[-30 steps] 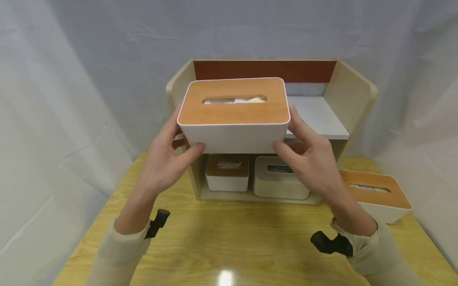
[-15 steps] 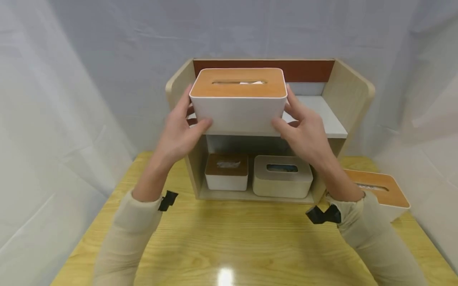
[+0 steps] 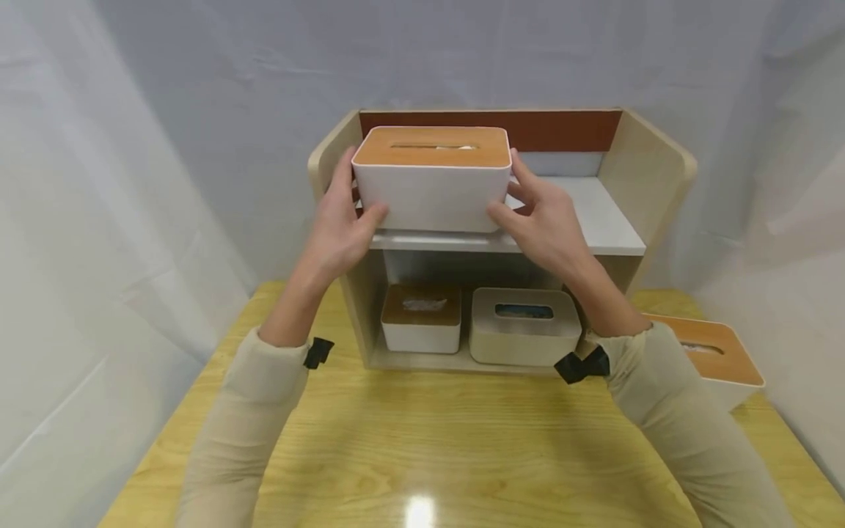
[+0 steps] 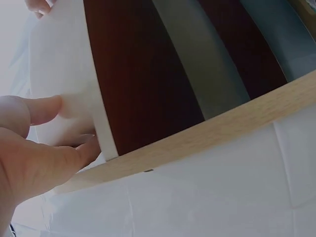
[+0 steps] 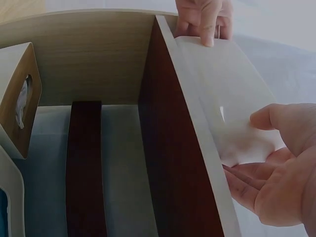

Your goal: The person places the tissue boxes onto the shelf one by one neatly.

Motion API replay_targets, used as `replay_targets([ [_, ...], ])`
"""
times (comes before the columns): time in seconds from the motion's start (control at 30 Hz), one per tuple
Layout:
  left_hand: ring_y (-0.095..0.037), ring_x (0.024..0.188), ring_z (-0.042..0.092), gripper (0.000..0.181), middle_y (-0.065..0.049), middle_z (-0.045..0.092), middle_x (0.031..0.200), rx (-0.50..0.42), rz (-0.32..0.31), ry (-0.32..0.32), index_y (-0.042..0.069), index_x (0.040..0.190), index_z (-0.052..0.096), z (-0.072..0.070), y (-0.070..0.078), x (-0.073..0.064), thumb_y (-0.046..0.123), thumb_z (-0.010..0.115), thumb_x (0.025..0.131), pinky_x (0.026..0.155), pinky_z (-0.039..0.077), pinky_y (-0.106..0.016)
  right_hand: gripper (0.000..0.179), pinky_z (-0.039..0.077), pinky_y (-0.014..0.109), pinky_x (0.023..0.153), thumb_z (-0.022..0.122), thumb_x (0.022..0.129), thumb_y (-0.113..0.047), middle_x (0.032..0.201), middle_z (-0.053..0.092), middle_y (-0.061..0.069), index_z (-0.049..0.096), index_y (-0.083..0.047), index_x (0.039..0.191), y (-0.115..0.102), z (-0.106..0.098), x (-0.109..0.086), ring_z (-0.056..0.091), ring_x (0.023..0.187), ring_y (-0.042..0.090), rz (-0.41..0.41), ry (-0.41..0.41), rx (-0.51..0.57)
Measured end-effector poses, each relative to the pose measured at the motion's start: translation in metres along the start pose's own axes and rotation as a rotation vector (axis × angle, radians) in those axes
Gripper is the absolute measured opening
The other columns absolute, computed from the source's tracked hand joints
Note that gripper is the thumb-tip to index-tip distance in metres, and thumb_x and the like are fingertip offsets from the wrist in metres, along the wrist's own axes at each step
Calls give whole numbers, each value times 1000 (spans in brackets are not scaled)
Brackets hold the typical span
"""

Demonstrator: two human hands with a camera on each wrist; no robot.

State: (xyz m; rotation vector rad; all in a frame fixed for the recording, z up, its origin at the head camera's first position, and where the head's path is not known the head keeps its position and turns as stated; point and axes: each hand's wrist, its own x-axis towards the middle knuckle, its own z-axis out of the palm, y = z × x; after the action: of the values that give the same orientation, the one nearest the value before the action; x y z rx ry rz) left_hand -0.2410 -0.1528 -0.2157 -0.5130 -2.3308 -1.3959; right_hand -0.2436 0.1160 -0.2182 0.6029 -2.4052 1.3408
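A white tissue box with an orange wood-look lid (image 3: 429, 198) is between my two hands at the upper shelf (image 3: 601, 213) of a small wooden rack, toward its left side. My left hand (image 3: 339, 231) grips the box's left end, thumb on the front face. At the opposite end my right hand (image 3: 544, 227) holds it the same way, thumb on the front. The box is level, its base at or just over the shelf board; whether it touches is hard to tell. In the right wrist view the white box (image 5: 222, 84) shows both hands on it.
On the lower shelf stand a small white tissue box with a brown lid (image 3: 421, 319) and a cream tissue box (image 3: 524, 326). Another orange-lidded tissue box (image 3: 719, 352) sits on the wooden table (image 3: 409, 440) at right, partly behind my sleeve. The rack's side panel (image 3: 650, 183) rises at right.
Both hands have carried the tissue box forward and up, away from me, from in front of the rack to over the upper shelf. Its lid now appears flatter. The other boxes have stayed put.
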Motion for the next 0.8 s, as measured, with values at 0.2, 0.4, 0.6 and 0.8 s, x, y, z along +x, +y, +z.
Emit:
replay_targets([
  [0.2, -28, 139, 41, 75, -17, 32, 157, 44, -24, 17, 4, 158, 9, 2, -6, 4, 1, 53, 98, 112, 38, -42, 74, 50, 43, 100, 63, 97, -21, 157, 36, 1, 21, -22, 158, 2, 3, 4, 52, 132, 23, 25, -20, 2],
  [0.4, -26, 141, 37, 74, -20, 31, 158, 97, 7, 43, 0, 158, 7, 5, -11, 5, -2, 49, 97, 117, 31, -38, 74, 49, 43, 102, 62, 98, -23, 159, 34, 0, 20, -25, 158, 4, 5, 8, 51, 133, 24, 47, -35, -17],
  [0.6, -25, 145, 30, 73, -19, 23, 161, 125, 3, 61, 1, 158, 2, 7, -12, 7, 1, 47, 100, 119, 26, -36, 77, 47, 42, 104, 62, 98, -25, 159, 34, 0, 15, -28, 159, 3, 4, 16, 52, 132, 24, 67, -80, -39],
  [0.8, -24, 143, 33, 81, -18, 24, 160, 112, 0, 56, 8, 159, -3, 7, -11, 3, 7, 50, 99, 116, 32, -37, 84, 50, 46, 100, 62, 97, -24, 159, 34, 6, 6, -27, 160, 3, 0, 11, 55, 129, 29, 90, -158, -55],
])
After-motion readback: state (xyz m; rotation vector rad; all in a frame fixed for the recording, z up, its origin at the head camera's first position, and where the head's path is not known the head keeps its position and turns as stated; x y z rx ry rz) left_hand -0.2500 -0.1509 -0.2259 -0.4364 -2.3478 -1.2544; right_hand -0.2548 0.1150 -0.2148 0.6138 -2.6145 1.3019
